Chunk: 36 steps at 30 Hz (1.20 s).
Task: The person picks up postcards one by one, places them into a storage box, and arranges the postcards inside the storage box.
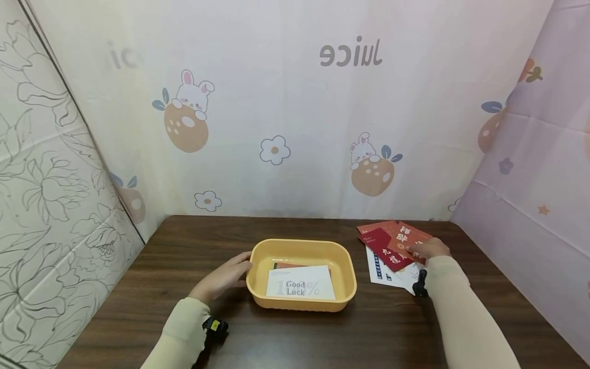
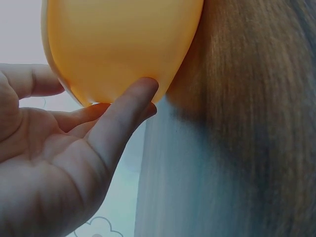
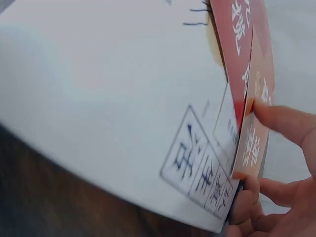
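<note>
A yellow plastic basin (image 1: 348, 287) holds a white "Good Luck" card (image 1: 301, 282) over a mostly hidden orange-red one. My left hand (image 1: 226, 277) is at the basin's left end. The left wrist view shows the thumb (image 2: 131, 106) against the basin's outer wall (image 2: 123, 44) and another finger at its rim. On the right, my right hand (image 1: 430, 249) pinches an orange-red envelope (image 3: 252, 143) by its edge, thumb on its face, other fingertips behind. Beneath it lie a dark red envelope (image 1: 380, 241) and a white printed sheet (image 1: 382, 274).
The dark wooden table (image 1: 295, 338) carries everything. A patterned curtain (image 1: 286, 102) hangs behind its back edge, with another flowered one (image 1: 55, 205) on the left. Each wrist wears a small black camera, such as the left one (image 1: 216, 328).
</note>
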Each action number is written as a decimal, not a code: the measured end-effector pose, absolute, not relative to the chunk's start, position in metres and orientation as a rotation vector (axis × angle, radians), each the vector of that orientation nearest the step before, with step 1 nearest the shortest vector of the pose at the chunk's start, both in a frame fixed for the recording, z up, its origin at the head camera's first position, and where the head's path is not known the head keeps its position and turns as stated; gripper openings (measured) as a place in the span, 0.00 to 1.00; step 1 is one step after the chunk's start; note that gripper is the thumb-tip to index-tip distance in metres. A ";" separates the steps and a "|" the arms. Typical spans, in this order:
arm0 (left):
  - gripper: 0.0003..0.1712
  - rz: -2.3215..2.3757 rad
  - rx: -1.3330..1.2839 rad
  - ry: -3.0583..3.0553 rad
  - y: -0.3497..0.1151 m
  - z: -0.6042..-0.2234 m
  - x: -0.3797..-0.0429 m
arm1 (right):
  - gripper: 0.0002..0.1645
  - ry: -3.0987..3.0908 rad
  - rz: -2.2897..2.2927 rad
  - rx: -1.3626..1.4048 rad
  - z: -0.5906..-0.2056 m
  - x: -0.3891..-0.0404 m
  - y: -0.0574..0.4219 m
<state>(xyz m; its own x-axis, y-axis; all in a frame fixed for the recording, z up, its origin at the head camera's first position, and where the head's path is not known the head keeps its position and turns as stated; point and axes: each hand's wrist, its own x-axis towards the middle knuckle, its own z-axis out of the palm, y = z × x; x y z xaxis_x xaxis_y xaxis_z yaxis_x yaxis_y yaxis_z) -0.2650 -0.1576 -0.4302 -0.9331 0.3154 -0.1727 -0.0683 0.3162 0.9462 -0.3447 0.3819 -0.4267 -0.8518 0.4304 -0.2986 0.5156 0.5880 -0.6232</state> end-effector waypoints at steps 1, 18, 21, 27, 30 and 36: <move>0.30 1.650 0.222 2.262 -0.158 -0.430 -0.265 | 0.52 2.696 -1.092 0.805 -0.426 -0.345 0.382; 0.29 1.684 0.307 2.216 -0.159 -0.433 -0.267 | 0.58 2.760 -0.921 0.789 -0.424 -0.339 0.368; 0.29 1.678 0.304 2.222 -0.160 -0.433 -0.267 | 0.57 2.756 -0.970 0.808 -0.425 -0.340 0.369; 0.30 1.680 0.305 2.214 -0.160 -0.433 -0.268 | 0.56 2.759 -1.175 0.854 -0.429 -0.340 0.373; 0.30 1.677 0.304 2.220 -0.160 -0.433 -0.268 | 0.53 2.749 -1.273 0.850 -0.431 -0.340 0.376; 0.29 1.689 0.304 2.218 -0.160 -0.434 -0.268 | 0.43 2.701 -1.445 0.826 -0.433 -0.341 0.379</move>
<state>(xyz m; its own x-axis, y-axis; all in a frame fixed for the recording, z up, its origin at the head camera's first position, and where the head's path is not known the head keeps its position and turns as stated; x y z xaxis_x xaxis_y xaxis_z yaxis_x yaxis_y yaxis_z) -0.2680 -0.1599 -0.4341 -0.9207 0.3662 -0.1352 -0.0329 0.2722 0.9617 -0.3409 0.3785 -0.4331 -0.8640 0.4573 -0.2106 0.4290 0.4498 -0.7833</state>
